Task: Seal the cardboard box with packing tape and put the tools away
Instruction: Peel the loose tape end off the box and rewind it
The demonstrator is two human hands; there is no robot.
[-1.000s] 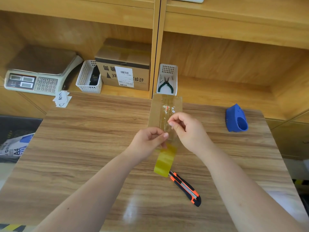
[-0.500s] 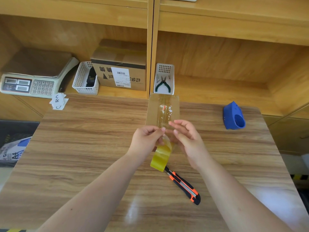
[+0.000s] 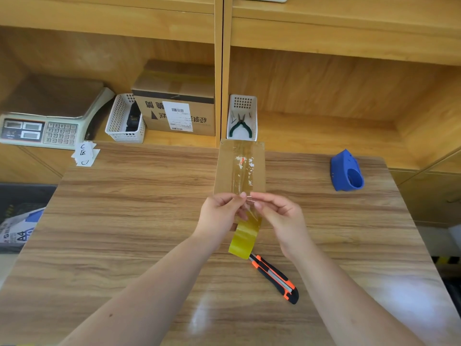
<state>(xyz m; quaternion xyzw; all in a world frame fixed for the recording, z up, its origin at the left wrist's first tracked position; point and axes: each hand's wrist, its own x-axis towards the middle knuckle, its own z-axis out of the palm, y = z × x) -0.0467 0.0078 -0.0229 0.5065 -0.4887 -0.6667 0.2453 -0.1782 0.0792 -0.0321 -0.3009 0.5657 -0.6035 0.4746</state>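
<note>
A narrow flat cardboard box point(image 3: 225, 171) lies on the wooden table point(image 3: 124, 221), with clear tape along its top. A yellowish roll of packing tape point(image 3: 244, 237) hangs just before the box's near end. My left hand point(image 3: 220, 216) holds the roll, thumb and finger pinched at the tape's upper edge. My right hand point(image 3: 279, 216) pinches the same clear tape strip from the right, fingertips almost meeting the left's. An orange and black utility knife point(image 3: 277, 280) lies on the table below the roll.
A blue tape dispenser point(image 3: 346, 171) sits at the table's right back. On the shelf behind stand a white basket with pliers point(image 3: 242, 121), a labelled carton point(image 3: 179, 108), another white basket point(image 3: 124, 121) and a weighing scale point(image 3: 50, 116). Paper slips point(image 3: 84, 153) lie at the left back corner.
My right hand slid down off the box top to the tape edge. Both hands' fingertips now meet at the strip above the roll. The roll stays at the box's near end.
</note>
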